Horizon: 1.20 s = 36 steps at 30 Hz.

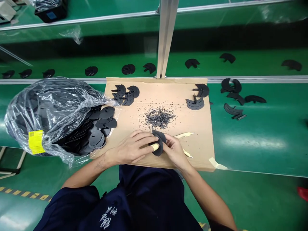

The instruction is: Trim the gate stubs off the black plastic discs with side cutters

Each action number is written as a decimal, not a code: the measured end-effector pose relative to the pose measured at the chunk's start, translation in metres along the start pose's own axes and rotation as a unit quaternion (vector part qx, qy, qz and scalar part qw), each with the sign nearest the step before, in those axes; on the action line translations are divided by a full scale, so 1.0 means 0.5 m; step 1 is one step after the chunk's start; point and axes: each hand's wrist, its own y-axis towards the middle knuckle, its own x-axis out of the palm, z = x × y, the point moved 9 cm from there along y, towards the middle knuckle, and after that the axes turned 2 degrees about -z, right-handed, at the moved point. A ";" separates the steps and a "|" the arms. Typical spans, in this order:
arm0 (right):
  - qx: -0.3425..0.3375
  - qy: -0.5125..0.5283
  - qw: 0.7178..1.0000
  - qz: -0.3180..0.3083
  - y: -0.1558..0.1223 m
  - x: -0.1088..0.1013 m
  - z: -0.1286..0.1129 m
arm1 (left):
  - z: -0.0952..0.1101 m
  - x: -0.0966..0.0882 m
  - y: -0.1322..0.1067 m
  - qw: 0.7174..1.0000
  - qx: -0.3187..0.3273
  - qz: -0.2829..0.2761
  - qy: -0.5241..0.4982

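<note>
While both hands (133, 147) grip rounded matte-black pieces (158, 152), gritty granules (160, 118), tan cardboard (201, 139), crinkled plastic bag (60, 106)

- We see a factory workshop, apparently an assembly line.
- Beyond our green surface (264, 128) we see a belt-like strip (108, 71) bearing similar black parts (128, 69), spaced in a row.
- We find 1 large plastic bag (67, 104) of matching black discs (107, 112).
- We notice yellow-and-dark hazard striping (25, 193) along the green floor (264, 199).

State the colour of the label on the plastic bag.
Yellow label, best seen in the head view.
</note>
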 end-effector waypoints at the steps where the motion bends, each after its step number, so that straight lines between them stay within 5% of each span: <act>1: 0.004 -0.003 1.000 -0.004 0.000 0.001 0.002 | 0.005 0.002 0.001 1.000 0.006 -0.009 0.006; 5: 0.013 -0.004 1.000 -0.015 0.000 0.009 0.013 | 0.018 0.016 0.005 1.000 0.014 -0.013 0.018; 9: 0.012 0.002 1.000 -0.004 -0.001 0.009 0.017 | 0.011 -0.015 -0.001 0.993 -0.018 0.111 -0.033; 12: 0.014 -0.002 1.000 0.025 -0.006 -0.001 0.013 | -0.046 -0.033 -0.023 0.954 -0.159 0.196 -0.163; 16: 0.022 0.009 0.999 0.029 -0.014 -0.003 0.009 | -0.097 0.003 -0.050 0.884 -0.307 0.209 -0.282; 26: -0.022 -0.037 0.996 0.083 -0.021 -0.013 -0.006 | -0.072 0.005 -0.042 0.890 -0.321 0.255 -0.198; 36: -0.017 -0.048 0.996 0.069 -0.023 -0.006 -0.003 | -0.069 0.003 -0.039 0.902 -0.314 0.260 -0.145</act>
